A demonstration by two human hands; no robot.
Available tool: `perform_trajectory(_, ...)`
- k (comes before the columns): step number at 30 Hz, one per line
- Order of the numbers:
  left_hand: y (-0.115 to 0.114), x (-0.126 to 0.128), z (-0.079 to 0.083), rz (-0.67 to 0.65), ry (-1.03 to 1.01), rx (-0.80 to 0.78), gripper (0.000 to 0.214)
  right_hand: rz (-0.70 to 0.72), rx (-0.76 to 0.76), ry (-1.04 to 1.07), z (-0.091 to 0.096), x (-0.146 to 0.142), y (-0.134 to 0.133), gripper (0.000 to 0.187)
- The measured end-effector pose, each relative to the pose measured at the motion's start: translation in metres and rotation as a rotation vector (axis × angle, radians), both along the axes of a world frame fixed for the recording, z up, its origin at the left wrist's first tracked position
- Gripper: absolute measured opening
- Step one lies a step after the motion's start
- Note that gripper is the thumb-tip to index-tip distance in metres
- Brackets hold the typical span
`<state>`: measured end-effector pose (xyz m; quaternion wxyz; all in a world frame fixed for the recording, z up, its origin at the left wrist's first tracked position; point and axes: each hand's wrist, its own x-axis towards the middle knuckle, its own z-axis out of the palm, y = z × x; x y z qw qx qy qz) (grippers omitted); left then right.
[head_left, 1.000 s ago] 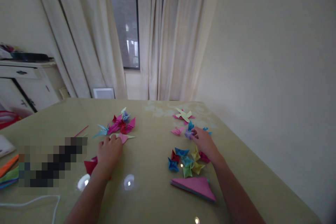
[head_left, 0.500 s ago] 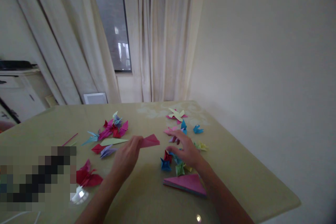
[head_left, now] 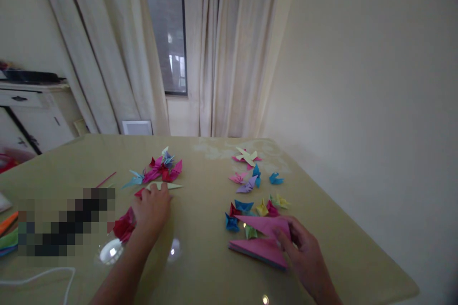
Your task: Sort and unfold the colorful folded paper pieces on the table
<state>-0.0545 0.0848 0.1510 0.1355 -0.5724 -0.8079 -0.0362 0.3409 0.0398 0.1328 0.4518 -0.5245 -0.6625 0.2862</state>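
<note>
My right hand is near the table's front right, its fingers closed on a pink folded paper triangle. That triangle lies over a stack of pink triangles. Just beyond sits a cluster of small origami flowers in blue, red, yellow and green. My left hand rests palm down on the table with its fingers stretched toward a pale green folded strip. A red origami piece lies by its wrist. Pink, red and blue folded figures are heaped just past it.
More paper pieces lie at the table's far right, close to the wall. The table's right edge runs diagonally. A white cable, orange and green items and a white cabinet are on the left. Curtains hang behind.
A pink folded triangle went from my left hand to my right. My right hand drew back with it to the pink stack. My left hand returned to the left heap.
</note>
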Motion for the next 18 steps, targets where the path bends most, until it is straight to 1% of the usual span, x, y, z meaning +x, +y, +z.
perform_trajectory(1, 0.0, -0.009, -0.003, 0.027, -0.031, -0.054, 0.035, -0.02, -0.03, 0.012, -0.005, 0.004, -0.005, 0.043)
perform_trajectory(3, 0.002, -0.022, -0.008, 0.033, -0.12, -0.126, 0.034, -0.043, -0.073, -0.012, -0.012, 0.007, -0.011, 0.046)
perform_trajectory(5, 0.006, -0.027, -0.01, -0.018, -0.259, -0.115, 0.031, -0.097, -0.036, -0.128, -0.018, 0.008, -0.015, 0.048)
perform_trajectory(7, 0.012, -0.024, -0.01, -0.123, -0.415, -0.058, 0.025, -0.206, 0.116, -0.299, -0.023, 0.007, -0.016, 0.049)
perform_trajectory(9, 0.017, -0.013, -0.008, -0.261, -0.545, -0.016, 0.02, -0.309, 0.323, -0.441, -0.027, 0.004, -0.016, 0.049)
perform_trajectory(10, 0.019, -0.006, -0.007, -0.342, -0.633, 0.01, 0.021, -0.33, 0.41, -0.479, -0.027, 0.001, -0.016, 0.048)
perform_trajectory(12, 0.022, 0.012, -0.007, -0.521, -0.905, 0.084, 0.033, -0.294, 0.51, -0.498, -0.022, -0.008, -0.015, 0.042)
perform_trajectory(14, 0.022, 0.031, -0.008, -0.684, -1.232, 0.161, 0.045, -0.189, 0.543, -0.467, -0.009, -0.023, -0.012, 0.034)
perform_trajectory(15, 0.021, 0.039, -0.008, -0.738, -1.358, 0.182, 0.05, -0.126, 0.542, -0.448, -0.001, -0.032, -0.009, 0.03)
perform_trajectory(16, 0.019, 0.046, -0.009, -0.772, -1.438, 0.187, 0.054, -0.055, 0.537, -0.436, 0.008, -0.043, -0.004, 0.028)
perform_trajectory(18, 0.016, 0.056, -0.011, -0.805, -1.532, 0.167, 0.06, 0.082, 0.469, -0.424, 0.028, -0.064, 0.012, 0.023)
